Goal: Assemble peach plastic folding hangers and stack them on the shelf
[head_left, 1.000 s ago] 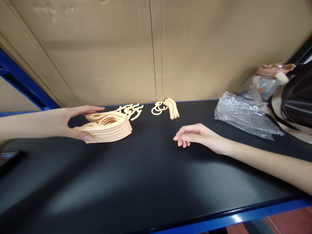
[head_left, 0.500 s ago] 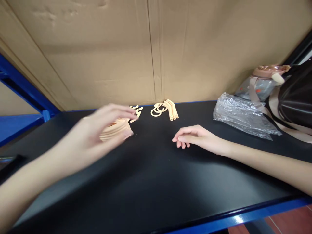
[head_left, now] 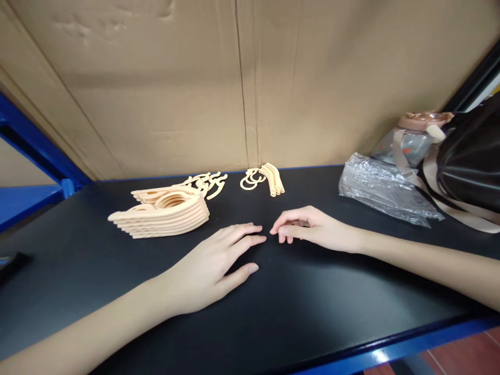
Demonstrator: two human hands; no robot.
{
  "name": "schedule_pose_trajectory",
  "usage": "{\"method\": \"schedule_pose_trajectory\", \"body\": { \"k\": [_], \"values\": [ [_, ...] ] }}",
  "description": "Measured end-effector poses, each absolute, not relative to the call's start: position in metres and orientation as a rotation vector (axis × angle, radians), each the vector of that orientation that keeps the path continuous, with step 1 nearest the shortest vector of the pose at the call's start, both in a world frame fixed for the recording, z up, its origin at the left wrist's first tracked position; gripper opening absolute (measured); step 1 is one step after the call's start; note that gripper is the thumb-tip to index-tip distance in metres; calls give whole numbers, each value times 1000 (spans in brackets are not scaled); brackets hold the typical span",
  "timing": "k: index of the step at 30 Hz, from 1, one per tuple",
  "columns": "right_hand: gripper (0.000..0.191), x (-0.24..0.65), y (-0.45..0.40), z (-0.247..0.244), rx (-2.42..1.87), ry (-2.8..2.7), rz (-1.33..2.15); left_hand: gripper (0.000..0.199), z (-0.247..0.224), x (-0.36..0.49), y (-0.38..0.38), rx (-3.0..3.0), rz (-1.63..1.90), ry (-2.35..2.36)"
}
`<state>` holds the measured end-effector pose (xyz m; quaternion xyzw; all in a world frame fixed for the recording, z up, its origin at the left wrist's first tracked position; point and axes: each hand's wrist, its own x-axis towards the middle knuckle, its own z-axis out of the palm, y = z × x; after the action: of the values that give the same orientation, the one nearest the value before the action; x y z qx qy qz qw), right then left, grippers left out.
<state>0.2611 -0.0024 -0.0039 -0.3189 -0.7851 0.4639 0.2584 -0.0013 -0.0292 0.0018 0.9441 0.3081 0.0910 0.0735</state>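
My left hand lies over the black tabletop, palm down, with fingers and thumb apart and nothing in it. Close to its fingertips is my right hand, loosely curled with a gap between thumb and index finger; no object shows in it. Left of centre sits a neat stack of cream plastic hanger-shaped pieces. Behind it lies a loose heap of small curved hook-like pieces. Further right are a few cream ring-like hooks beside a bundle of curved cream bars.
A crumpled clear plastic bag lies at the right, before a strapped drink bottle and a black bag. Cardboard stands along the back. A blue frame post is at the left, with a dark object near that edge.
My left hand has come away from the stack, moving right and nearer me, uncovering the stack. My right hand has shifted slightly left.
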Motion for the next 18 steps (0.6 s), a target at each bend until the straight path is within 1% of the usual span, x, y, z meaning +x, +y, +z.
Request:
{"method": "schedule_pose_trajectory", "body": {
  "k": [2,3,6,8,12,15,18],
  "values": [
    [24,256,1,5,-900,-2270,1090,42,2,-1,-30,2829,257,923],
    [23,253,4,10,-917,-2361,931,42,2,-1,-30,2827,257,918],
    [19,239,27,26,-816,-2645,199,42,2,-1,-30,2823,270,912],
    [23,226,53,32,-731,-2706,-125,41,2,-1,-29,2823,272,907],
    [28,196,116,31,-712,-2769,-323,42,5,-3,-27,2851,262,853],
    [35,172,154,24,-665,-2807,-308,42,7,-4,-26,2870,249,840],
    [46,150,178,19,-623,-2829,-262,42,6,-5,-25,2871,244,846]
  ]
}}
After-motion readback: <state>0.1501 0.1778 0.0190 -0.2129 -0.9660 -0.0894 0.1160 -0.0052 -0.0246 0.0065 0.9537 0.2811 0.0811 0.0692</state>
